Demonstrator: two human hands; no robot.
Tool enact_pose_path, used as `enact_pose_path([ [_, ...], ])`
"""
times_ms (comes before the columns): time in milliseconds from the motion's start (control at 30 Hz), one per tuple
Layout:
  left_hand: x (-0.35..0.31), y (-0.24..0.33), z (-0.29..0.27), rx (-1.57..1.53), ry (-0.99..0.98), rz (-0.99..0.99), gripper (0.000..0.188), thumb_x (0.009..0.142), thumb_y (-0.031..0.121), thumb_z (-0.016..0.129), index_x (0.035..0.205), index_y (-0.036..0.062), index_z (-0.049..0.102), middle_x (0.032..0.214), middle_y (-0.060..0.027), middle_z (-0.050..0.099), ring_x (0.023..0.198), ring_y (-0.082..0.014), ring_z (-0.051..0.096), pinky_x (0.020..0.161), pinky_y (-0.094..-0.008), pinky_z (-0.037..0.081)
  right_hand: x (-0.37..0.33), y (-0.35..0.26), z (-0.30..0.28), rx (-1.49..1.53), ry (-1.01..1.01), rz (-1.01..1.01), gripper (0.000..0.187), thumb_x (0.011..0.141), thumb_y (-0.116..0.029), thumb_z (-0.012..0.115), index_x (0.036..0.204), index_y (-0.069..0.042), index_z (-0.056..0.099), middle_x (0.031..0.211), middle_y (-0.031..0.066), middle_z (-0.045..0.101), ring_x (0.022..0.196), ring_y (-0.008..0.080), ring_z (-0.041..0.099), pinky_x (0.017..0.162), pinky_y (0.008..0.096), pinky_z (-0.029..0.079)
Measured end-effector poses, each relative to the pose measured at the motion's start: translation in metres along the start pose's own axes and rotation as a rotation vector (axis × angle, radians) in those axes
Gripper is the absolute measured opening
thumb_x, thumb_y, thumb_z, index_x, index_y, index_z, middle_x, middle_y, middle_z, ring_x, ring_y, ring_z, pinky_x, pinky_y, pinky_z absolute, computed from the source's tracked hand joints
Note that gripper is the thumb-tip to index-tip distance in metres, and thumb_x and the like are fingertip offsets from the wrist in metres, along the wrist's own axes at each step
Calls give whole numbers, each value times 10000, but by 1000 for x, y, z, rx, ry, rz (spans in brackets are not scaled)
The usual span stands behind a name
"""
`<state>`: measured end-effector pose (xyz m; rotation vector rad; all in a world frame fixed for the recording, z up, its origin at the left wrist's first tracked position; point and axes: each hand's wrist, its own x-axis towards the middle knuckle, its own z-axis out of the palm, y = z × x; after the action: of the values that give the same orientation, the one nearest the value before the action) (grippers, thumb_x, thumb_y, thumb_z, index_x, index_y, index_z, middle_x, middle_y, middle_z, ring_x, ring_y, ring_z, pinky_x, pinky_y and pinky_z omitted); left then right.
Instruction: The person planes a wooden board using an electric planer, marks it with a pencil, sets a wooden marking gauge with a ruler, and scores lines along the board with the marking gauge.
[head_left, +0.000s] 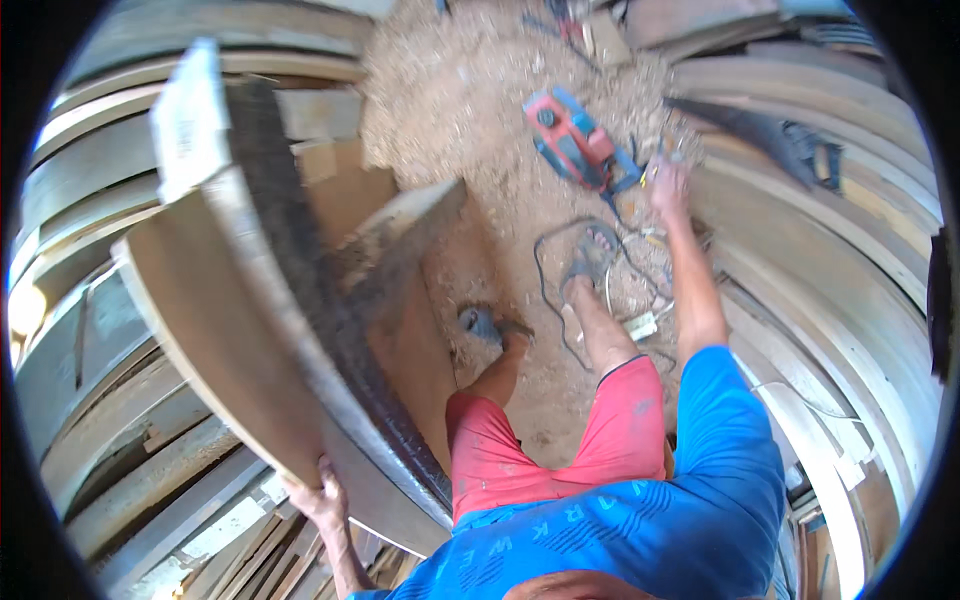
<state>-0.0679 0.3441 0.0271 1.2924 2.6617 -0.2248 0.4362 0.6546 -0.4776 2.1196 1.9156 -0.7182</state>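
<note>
Head view: the left hand (325, 500) grips a wide board (225, 310), which extends ahead of it, not yet laid flat; just left of the right hand (668, 188), its grip too blurred to tell, a red planer (578, 142) sits seemingly unused.

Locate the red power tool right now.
In the head view, the red power tool lies on the shavings-strewn floor, above and right of centre, just left of the right hand and beyond the right foot.
</note>
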Motion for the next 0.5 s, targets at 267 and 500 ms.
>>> enact_pose_path([
  [267,12,25,6,-255,-8,-68,567,832,316,820,1203,41,492,908,-287,709,835,-502,701,716,-547,556,-228,-9,-53,228,110,-142,312,892,-168,513,1091,12,673,1115,300,680,1112,465,646,941,523,528],
  [500,-3,-19,9,-467,-27,-47,600,816,281,733,1315,44,500,1015,-287,711,915,-498,703,835,-572,576,-381,-162,-217,282,-140,125,441,876,-328,550,1113,8,711,1165,339,667,1126,486,648,974,545,510],
])
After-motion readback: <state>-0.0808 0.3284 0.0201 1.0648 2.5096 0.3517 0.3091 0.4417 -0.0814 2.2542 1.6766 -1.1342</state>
